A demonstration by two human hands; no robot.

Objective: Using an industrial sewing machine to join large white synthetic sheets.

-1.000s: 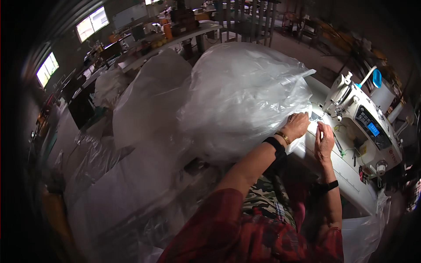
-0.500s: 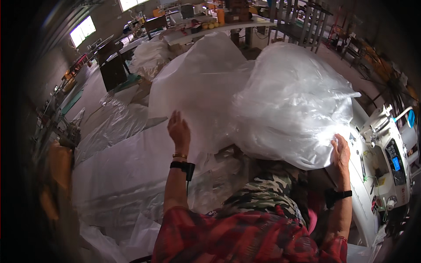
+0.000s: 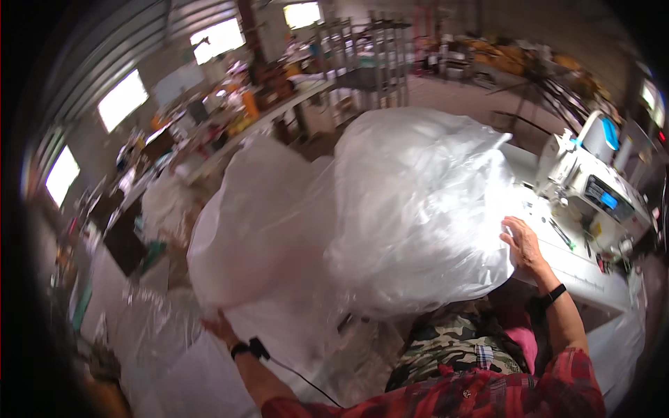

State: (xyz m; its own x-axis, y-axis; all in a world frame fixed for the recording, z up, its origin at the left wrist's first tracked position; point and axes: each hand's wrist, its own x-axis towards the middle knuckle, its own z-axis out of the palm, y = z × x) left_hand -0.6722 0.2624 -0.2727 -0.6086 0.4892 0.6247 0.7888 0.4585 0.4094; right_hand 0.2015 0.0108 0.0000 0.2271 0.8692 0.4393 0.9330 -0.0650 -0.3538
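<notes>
A large bundle of translucent white plastic film (image 3: 418, 216) billows in front of me, over my lap and against the sewing table. My right hand (image 3: 524, 242) rests at its brightly lit right edge, fingers bent but apart, touching the film. Farther left, a second puffed-up swell of plastic sheeting (image 3: 258, 230) joins the bundle. My left hand (image 3: 221, 329) is beside the lower left edge of that swell, fingers stretched out and slightly blurred. Whether it touches the film I cannot tell.
A white sewing machine (image 3: 603, 198) with a lit blue screen stands on a white table (image 3: 578, 272) at my right. More plastic sheeting (image 3: 157, 348) spreads at the lower left. Behind are a metal rack (image 3: 369, 73) and a cluttered long table (image 3: 279, 104).
The view has swung to the right. My left hand has moved lower and outward to the left. My right hand stays at the film's right edge, and the bundle looks fuller.
</notes>
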